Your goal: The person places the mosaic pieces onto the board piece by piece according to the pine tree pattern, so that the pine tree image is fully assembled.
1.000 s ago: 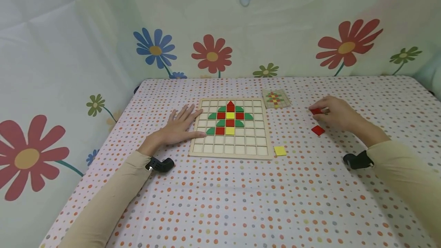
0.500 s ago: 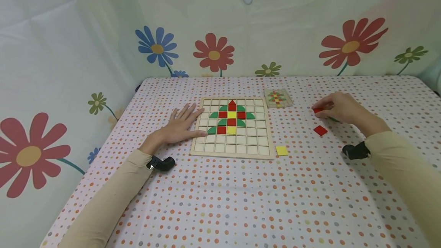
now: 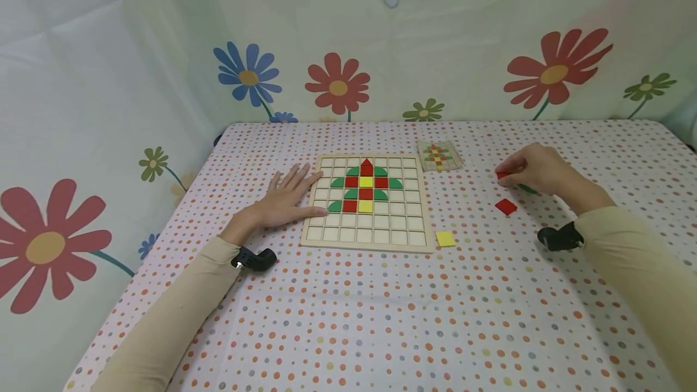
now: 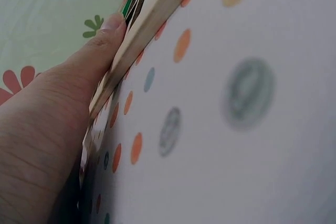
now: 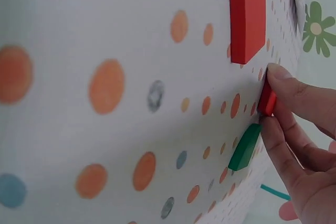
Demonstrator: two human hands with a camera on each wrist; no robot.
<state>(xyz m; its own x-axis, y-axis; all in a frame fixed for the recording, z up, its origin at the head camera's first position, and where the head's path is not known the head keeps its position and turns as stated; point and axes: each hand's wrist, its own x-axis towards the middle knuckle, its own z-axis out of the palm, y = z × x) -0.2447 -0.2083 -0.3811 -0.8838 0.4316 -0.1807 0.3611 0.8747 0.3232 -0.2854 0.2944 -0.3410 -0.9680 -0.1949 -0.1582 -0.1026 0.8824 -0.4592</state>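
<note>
My left hand lies with spread, straight fingers at the left edge of a wooden grid board, thumb on its rim. Red, yellow and green tiles fill several cells in a tree-like pattern. To the right, my right hand pinches a red tile between thumb and fingers, close to the tablecloth; the fingers hide part of it. A green tile with a curved edge lies just beside those fingertips. Another red square tile lies nearer to me, apart from the hand.
A yellow square tile lies off the board's lower right corner. Behind the board's right side is a small card printed with a tree pattern. The dotted tablecloth meets a flowered backdrop at the back.
My right hand has shifted slightly and its fingers cover more of the red tile; the green tile now shows beneath it. The left hand stays on the board. The head view has shifted a little.
</note>
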